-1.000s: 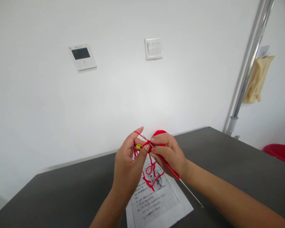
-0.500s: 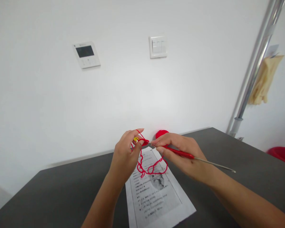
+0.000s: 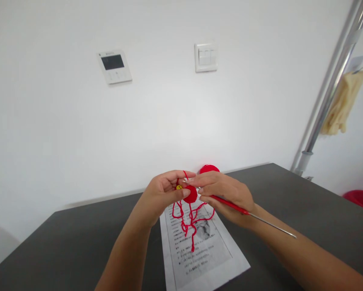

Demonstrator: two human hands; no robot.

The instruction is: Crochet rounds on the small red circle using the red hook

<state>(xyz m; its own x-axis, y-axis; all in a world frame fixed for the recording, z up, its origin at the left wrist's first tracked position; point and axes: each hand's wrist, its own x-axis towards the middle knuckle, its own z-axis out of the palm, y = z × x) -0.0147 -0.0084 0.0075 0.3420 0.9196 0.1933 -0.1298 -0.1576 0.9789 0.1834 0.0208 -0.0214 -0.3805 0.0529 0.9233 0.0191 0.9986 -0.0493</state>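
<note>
My left hand [image 3: 161, 196] is closed on a small round red crochet piece [image 3: 190, 195] with a yellow stitch marker [image 3: 179, 187] clipped to it. My right hand [image 3: 225, 193] pinches a crochet hook [image 3: 250, 214] with a red handle, whose long metal shaft points back to the right; its tip meets the piece. Loose red yarn [image 3: 191, 218] hangs from the piece in loops above a printed paper sheet [image 3: 199, 250]. A red yarn ball [image 3: 210, 168] shows just behind my right hand.
The dark grey table [image 3: 290, 202] stands against a white wall with a light switch [image 3: 206, 57] and a control panel [image 3: 114, 67]. A metal pole [image 3: 329, 89] rises at the right with beige gloves [image 3: 343, 103] hanging; a red basin [image 3: 361, 199] lies beyond the table's right edge.
The hands came closer together and the red piece turned to face me. The hook's shaft dipped lower at the right, and the yarn loops now hang straighter down over the paper.
</note>
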